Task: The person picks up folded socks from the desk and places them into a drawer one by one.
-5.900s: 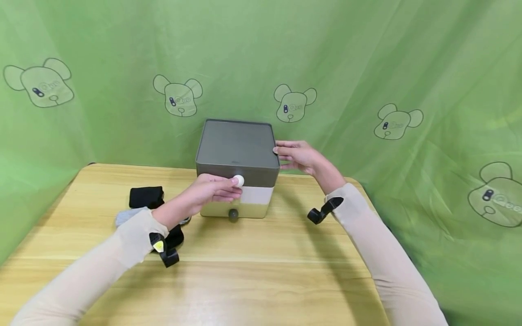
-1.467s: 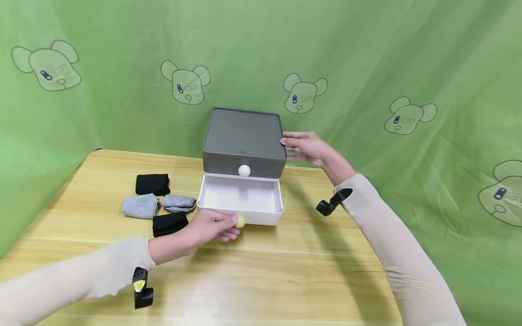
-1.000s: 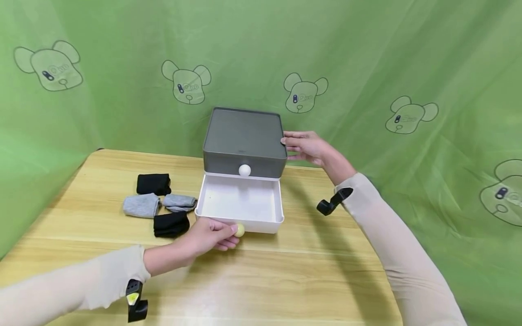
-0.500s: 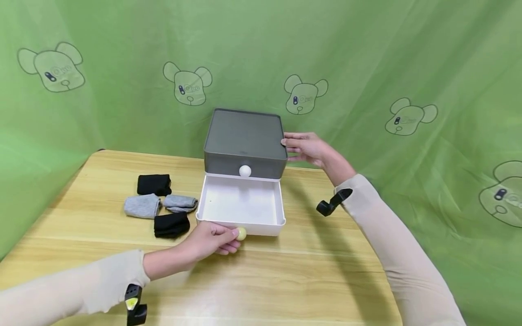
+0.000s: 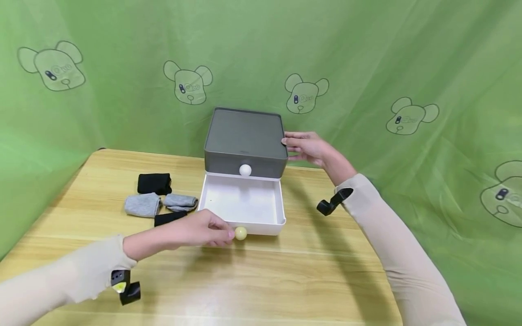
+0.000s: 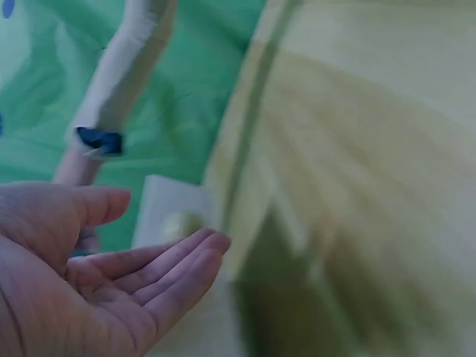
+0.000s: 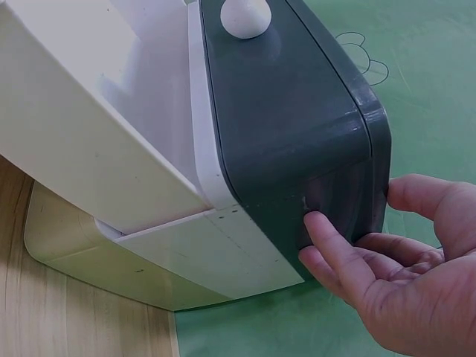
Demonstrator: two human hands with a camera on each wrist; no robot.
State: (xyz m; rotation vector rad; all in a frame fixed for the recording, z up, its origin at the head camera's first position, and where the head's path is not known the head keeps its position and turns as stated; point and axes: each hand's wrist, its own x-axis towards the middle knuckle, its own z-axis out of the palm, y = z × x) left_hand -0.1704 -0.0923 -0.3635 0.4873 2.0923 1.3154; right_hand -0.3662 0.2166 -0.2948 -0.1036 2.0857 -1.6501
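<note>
On the table stands a small drawer box with a dark grey top section [image 5: 244,133] that bears a white knob [image 5: 245,170]. Below it the white drawer [image 5: 265,229] is pulled out, its inside bare apart from a tiny dark speck. My left hand [image 5: 200,230] is just left of the drawer's pale yellow knob [image 5: 240,233]. In the left wrist view the thumb and fingers stand apart, with the blurred knob [image 6: 181,223] beyond them. My right hand [image 7: 416,271] rests its fingertips on the box's grey side, the thumb at its top edge.
Left of the drawer lie folded pieces of cloth: a black one [image 5: 153,184], a grey one [image 5: 142,205], a smaller grey one [image 5: 181,202] and another black one [image 5: 169,218], partly behind my left hand. A green curtain [image 5: 244,40] hangs behind the wooden table [image 5: 261,280].
The earliest frame has the drawers closed and my left hand near the upper knob. The white drawer then came out toward me. Just now my left hand has let go of the yellow knob, moving left.
</note>
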